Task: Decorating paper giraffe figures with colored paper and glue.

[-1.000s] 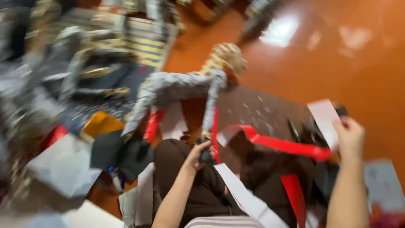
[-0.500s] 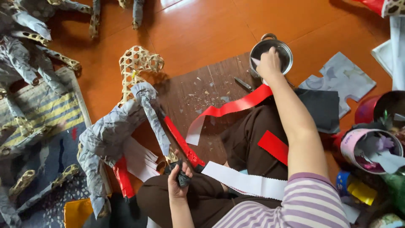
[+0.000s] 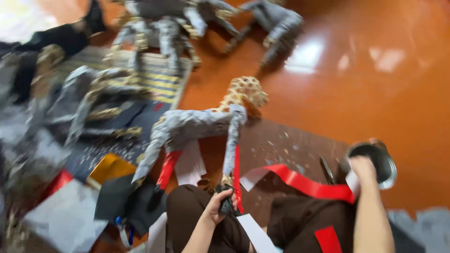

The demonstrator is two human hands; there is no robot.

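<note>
Clutching the foot of a paper-wrapped animal figure, the left hand is clenched around the leg's dark lower end near the person's knees, with the figure's lattice head lying farther off on the orange floor. Over on the right, the right hand reaches into a dark metal bowl, pinning one end of a red ribbon under it, though blur hides whether those fingers are curled tight.

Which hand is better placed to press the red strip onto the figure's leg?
Right, probably: the right hand already holds the red strip at the metal pot, while the left hand grips the figure's leg.
</note>
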